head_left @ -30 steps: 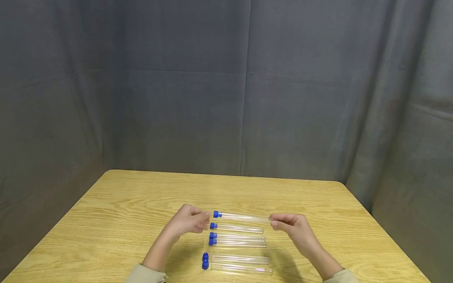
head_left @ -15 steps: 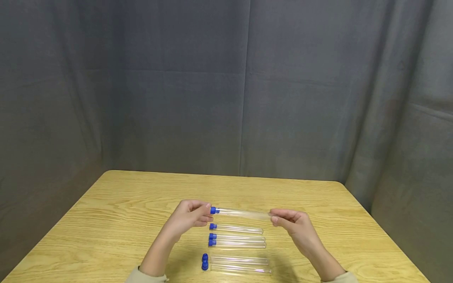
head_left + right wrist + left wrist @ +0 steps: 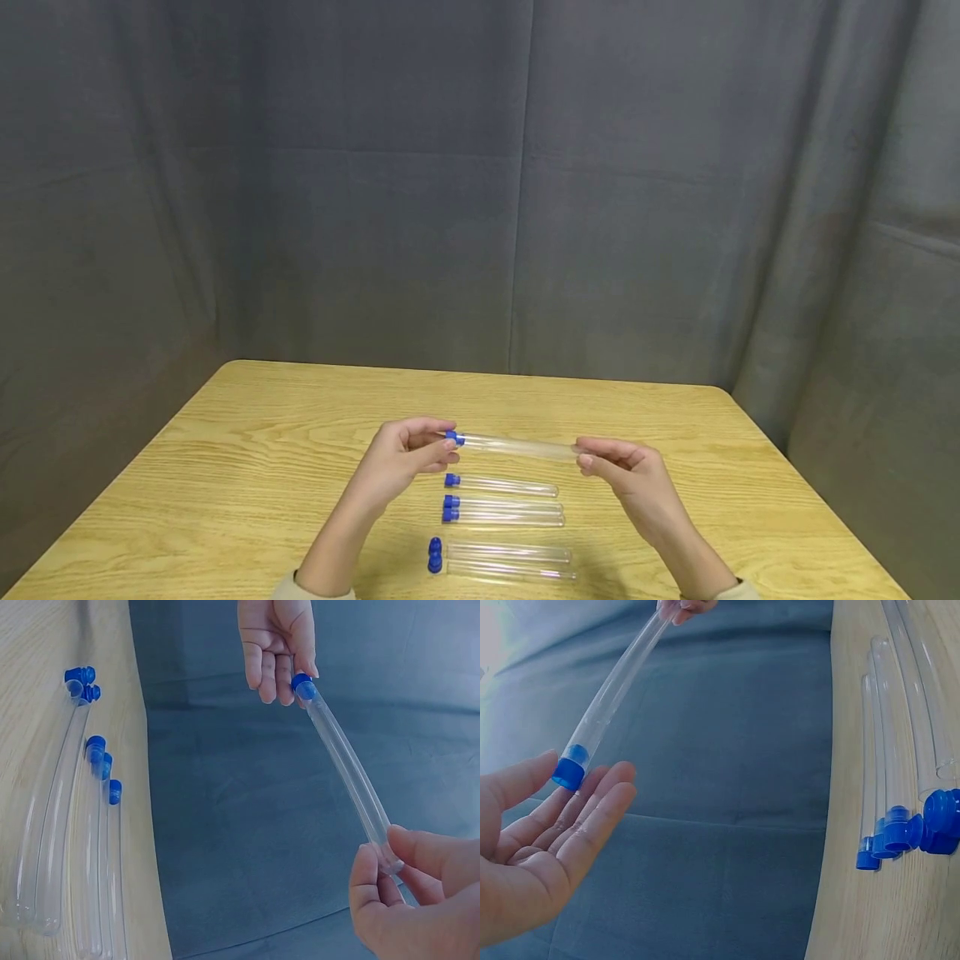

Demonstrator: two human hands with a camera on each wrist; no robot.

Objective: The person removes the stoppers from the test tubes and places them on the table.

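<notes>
A clear test tube with a blue cap on its left end is held up level above the table, between both hands. My left hand pinches the cap between thumb and fingertips. At the other end my right hand pinches the tube's rounded bottom. On the table below lie several more tubes. Three of them, such as the nearest capped tube, wear blue caps. Closer to the front are two uncapped tubes, with two loose blue caps beside their left ends.
The wooden table has rounded far corners. A dark grey curtain hangs behind it and along both sides. The tubes lie side by side near the table's front middle.
My left hand has gone from beside the cap to pinching it. Both hands and the held tube have risen slightly. The tubes on the table have stayed put.
</notes>
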